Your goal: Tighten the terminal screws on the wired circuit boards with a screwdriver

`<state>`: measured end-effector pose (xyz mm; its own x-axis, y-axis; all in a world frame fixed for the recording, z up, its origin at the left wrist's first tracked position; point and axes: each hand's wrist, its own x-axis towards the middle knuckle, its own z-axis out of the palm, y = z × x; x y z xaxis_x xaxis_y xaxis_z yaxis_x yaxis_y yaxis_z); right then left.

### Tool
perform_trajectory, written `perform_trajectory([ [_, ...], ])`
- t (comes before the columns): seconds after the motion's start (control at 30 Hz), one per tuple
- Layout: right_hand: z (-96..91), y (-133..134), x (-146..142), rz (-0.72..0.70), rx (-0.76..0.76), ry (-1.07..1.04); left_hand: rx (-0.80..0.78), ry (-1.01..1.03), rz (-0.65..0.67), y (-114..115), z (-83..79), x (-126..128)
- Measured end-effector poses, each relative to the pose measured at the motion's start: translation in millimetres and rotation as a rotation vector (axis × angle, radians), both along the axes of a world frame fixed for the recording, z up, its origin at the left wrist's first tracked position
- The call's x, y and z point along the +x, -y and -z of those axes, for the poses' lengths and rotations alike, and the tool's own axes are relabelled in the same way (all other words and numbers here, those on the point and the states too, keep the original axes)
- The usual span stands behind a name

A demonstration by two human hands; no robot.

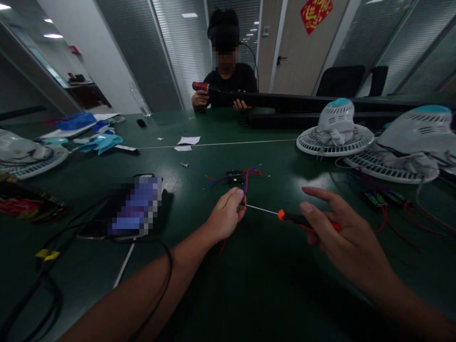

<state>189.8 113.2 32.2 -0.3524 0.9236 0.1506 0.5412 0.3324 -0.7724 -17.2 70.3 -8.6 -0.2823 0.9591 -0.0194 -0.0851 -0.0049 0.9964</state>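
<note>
At the far left edge of the dark green table (278,294) a white fan grille (32,159) lies flat, with a red-and-black packet (24,202) just in front of it and black cables (46,275) curling toward the near edge. Farther back are pale blue gloves (101,141). A phone (131,206), its screen blurred, lies face up to the left of the person's forearm. A few paper scraps (188,140) sit near the table's middle, and behind them, across the table, another person holds a red power drill (200,86) against a long black bar (285,100). The left hand (226,216) is closed in a pinch around a small wired part (241,205), thumb on top. Red and blue wires rise from the part and a red wire trails beneath the palm; the fingers hide most of it, so what it is cannot be told. Just beyond that hand a small black board (234,176) rests on the table with red and blue leads spread to either side. The screwdriver (285,217), with a thin shaft and an orange-and-black handle, lies nearly level, its tip meeting the pinched part. The right hand (338,232) grasps the handle with thumb and lower fingers, the index finger stretched out loose above it. Further right lie green boards (377,199) with red wires, and behind them two white fans (335,128) with teal caps stand on their grilles
</note>
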Motion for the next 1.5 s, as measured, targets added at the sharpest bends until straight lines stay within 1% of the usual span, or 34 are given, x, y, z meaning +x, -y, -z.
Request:
perform_trajectory([
  [0.13, 0.7, 1.2, -1.1, -0.012, 0.034, -0.052, -0.014, 0.037, -0.005, 0.4, 0.4, 0.2],
  [0.37, 0.2, 1.9, -4.0, 0.019, 0.021, -0.124, -0.024, 0.044, -0.012, 0.0, -2.5, 1.0],
  [0.63, -4.4, 5.3, -5.4, 0.046, 0.030, -0.110, -0.024, 0.035, -0.012, 0.8, -0.9, 1.2],
  [0.73, -4.0, 3.9, -4.3, 0.048, -0.002, -0.094, -0.024, 0.032, -0.009, 0.7, -1.4, 1.6],
  [0.87, -2.4, 0.1, -2.1, 0.002, -0.061, -0.027, -0.014, 0.012, -0.023, 0.5, -2.9, 1.7],
  [0.93, -1.9, -1.1, -1.3, -0.005, -0.051, 0.014, -0.011, 0.006, -0.028, 0.5, -2.9, 1.4],
  [1.0, -1.9, -0.8, -1.1, -0.011, -0.007, 0.018, -0.011, 0.002, -0.017, 0.6, -2.6, 1.2],
  [1.1, -2.7, 1.8, -1.6, -0.010, 0.039, -0.036, -0.018, 0.004, -0.017, 1.0, -2.5, 1.2],
  [1.33, -2.1, 5.1, -3.6, 0.027, -0.007, -0.111, -0.022, 0.006, -0.013, 0.7, -2.5, 1.4],
  [1.5, -0.8, 4.4, -4.2, 0.033, 0.011, -0.158, -0.032, 0.019, -0.015, 0.5, -3.1, 1.5],
])
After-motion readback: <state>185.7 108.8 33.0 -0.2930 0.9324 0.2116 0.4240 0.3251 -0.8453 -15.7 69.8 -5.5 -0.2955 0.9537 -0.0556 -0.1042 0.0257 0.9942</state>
